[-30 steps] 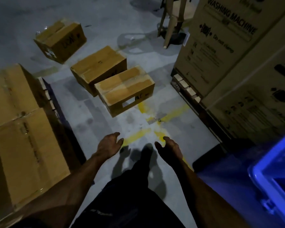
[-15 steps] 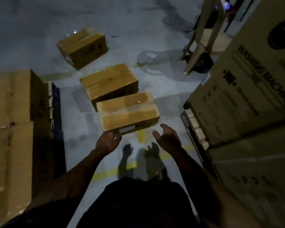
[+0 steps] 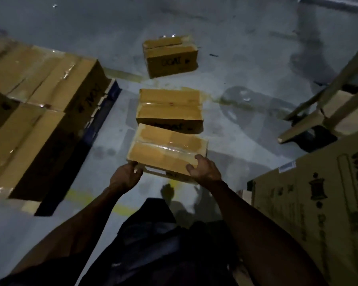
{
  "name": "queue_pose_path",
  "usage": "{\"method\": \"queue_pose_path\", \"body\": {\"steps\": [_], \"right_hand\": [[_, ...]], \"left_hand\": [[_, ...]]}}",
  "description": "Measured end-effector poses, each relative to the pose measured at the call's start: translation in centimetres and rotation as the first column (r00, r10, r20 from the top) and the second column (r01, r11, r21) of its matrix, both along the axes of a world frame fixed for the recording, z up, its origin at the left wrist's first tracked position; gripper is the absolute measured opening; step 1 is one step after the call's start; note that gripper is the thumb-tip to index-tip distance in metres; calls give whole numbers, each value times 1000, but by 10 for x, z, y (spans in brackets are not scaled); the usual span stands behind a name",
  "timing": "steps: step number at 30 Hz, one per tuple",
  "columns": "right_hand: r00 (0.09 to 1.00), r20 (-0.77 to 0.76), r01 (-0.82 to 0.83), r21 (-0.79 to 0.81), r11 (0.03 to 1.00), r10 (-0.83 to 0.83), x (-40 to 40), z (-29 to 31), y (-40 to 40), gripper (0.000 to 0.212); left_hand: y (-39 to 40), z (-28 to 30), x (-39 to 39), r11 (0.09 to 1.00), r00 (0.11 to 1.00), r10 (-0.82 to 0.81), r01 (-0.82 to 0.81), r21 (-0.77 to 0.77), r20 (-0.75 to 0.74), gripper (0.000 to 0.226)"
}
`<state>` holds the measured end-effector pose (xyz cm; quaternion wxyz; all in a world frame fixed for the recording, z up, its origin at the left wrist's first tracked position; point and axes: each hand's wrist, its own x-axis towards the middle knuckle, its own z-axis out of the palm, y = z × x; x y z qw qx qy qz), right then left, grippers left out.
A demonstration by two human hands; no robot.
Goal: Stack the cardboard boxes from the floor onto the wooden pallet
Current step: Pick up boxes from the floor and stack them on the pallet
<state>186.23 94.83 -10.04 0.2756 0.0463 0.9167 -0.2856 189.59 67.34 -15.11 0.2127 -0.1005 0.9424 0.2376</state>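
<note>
both hands have come forward onto the near box (image 3: 167, 150) on the floor (image 3: 246, 65), left hand (image 3: 126, 176) gripping its near left corner, right hand (image 3: 205, 169) curled over its near right edge, seemingly tilted, just beside the next box (image 3: 170, 109).

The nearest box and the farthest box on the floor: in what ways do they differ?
1. Both hands, left hand and right hand, grip the nearest box at its near corners; nothing touches the farthest box.
2. The nearest box lies right against the middle box; the farthest box lies apart, with bare floor around it.
3. The farthest box shows a printed side; the nearest shows mostly its taped top.

Both are brown cardboard, taped shut.
</note>
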Motion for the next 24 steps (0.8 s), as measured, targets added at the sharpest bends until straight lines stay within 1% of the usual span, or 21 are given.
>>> {"method": "queue_pose_path", "body": {"steps": [6,9,13,16,18,20,23,24], "right_hand": [[986,11,-164,30,986,164,-56,6,19,55],[970,20,-241,74,968,241,-88,-4,13,60],[936,32,-351,111,930,350,-143,-12,-10,62],[909,61,-416,119,902,412,-187,-16,-26,61],[901,73,-434,110,894,428,-216,-15,-36,63],[891,85,-454,108,884,447,-244,-11,-48,67],[867,93,-497,123,859,489,-281,-9,-65,67],[857,87,-515,115,850,508,-294,-8,-71,66]], "left_hand": [[32,8,-23,979,979,204,-204,10,8,57],[41,0,-37,955,956,295,-295,42,10,56],[40,-20,-65,897,901,428,-433,84,72,56],[38,-28,-92,849,849,511,-523,70,135,56],[37,-30,-111,823,822,548,-563,71,155,56],[35,-30,-128,778,778,605,-623,79,171,57],[30,-33,-147,670,680,713,-733,120,174,56],[29,-34,-154,617,634,755,-774,143,167,53]]}}
